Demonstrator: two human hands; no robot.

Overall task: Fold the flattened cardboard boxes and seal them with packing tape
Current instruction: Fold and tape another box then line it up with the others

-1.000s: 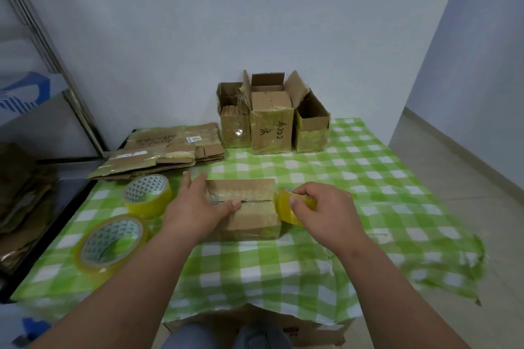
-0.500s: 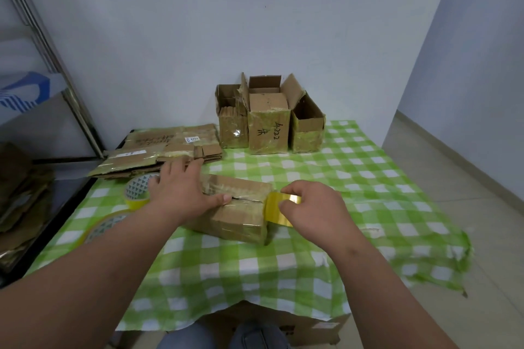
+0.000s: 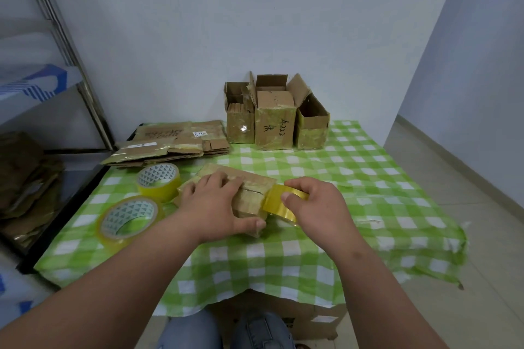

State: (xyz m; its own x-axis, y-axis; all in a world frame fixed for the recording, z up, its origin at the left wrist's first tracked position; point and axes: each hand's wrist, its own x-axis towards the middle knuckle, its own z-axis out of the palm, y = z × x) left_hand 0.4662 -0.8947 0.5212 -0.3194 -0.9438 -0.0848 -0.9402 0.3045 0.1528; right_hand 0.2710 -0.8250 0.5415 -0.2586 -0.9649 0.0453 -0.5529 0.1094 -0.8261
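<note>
Since the earlier frames the small box (image 3: 241, 195) has swung from square-on to slanted, its far end now toward 11 o'clock, and the left hand (image 3: 218, 204) has slid from the near edge to lie across the top, its fingers (image 3: 215, 181) spread fairly flat and pressing down while the thumb hooks the near corner. Only the head view is given. In it the right hand (image 3: 314, 207) sits at the box's 3 o'clock end, fingers curled round a yellow tape roll (image 3: 279, 202), with a strip of tape running from the roll onto the box end beside the top seam. That suggests the flaps are closed and the sealing strip is being started at this end; the pull along the seam appears not yet done. Two spare tape rolls (image 3: 158, 181) (image 3: 129, 218) lie on the checked worktop (image 3: 368, 178) at 9 o'clock of the box. Flattened boxes (image 3: 173, 144) wait at 11 o'clock, and three upright boxes (image 3: 273, 119) stand at 12 o'clock against the wall.
</note>
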